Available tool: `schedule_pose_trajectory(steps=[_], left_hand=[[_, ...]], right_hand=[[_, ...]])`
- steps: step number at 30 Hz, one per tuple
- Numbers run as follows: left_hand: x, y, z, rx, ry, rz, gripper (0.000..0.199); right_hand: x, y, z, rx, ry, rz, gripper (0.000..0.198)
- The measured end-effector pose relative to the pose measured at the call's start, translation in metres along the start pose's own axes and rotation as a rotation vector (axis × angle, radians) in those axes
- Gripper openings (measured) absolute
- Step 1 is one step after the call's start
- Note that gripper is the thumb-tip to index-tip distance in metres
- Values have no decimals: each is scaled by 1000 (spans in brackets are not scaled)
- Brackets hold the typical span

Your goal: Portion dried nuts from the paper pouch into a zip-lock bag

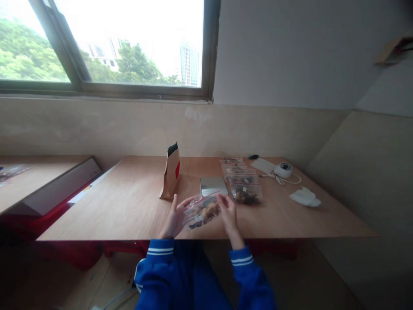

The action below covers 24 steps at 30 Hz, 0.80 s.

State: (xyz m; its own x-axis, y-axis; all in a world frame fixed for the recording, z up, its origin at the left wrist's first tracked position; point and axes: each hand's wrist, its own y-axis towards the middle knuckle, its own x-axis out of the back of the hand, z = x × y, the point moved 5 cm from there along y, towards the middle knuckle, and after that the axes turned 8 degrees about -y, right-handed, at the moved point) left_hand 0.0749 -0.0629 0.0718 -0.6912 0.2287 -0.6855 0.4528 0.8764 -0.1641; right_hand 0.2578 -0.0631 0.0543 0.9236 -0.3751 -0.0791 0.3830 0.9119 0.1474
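Between my hands, over the table's front part, is a clear zip bag (pixel 204 212) with a red seal strip. Brown and dark dried pieces show through it, their kind unclear, along with a small white label. My left hand (pixel 175 218) supports the bag's left end, its thumb sticking up and its other fingers partly hidden by the plastic. At the upper right corner, my right hand (pixel 228 212) pinches the seal edge. Just beyond the bag lies a flat silver-topped plate (pixel 213 185), perhaps a scale. A brown paper bag (pixel 170 174) stands upright behind my left hand.
Several similar filled zip bags (pixel 245 193) lie in a row right of the silver plate. Farther right are a white round device (pixel 283 169) with a cable, a white sheet (pixel 263 165), a dark green object (pixel 253 157) and crumpled white plastic (pixel 305 196). Another table (pixel 38 174) stands left.
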Motion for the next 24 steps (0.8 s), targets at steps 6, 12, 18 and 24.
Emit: schedule_pose_trajectory(steps=[6, 12, 18, 24], left_hand=[[8, -2, 12, -219, 254, -82, 50], [14, 4, 9, -427, 674, -288, 37], [15, -4, 11, -516, 577, -377, 40], [17, -2, 21, -465, 582, -335, 31]], right_hand=[[12, -7, -18, -37, 41, -180, 40], [14, -13, -12, 37, -23, -203, 39], [20, -16, -17, 2, -4, -235, 41], [25, -21, -18, -30, 1, -230, 42]])
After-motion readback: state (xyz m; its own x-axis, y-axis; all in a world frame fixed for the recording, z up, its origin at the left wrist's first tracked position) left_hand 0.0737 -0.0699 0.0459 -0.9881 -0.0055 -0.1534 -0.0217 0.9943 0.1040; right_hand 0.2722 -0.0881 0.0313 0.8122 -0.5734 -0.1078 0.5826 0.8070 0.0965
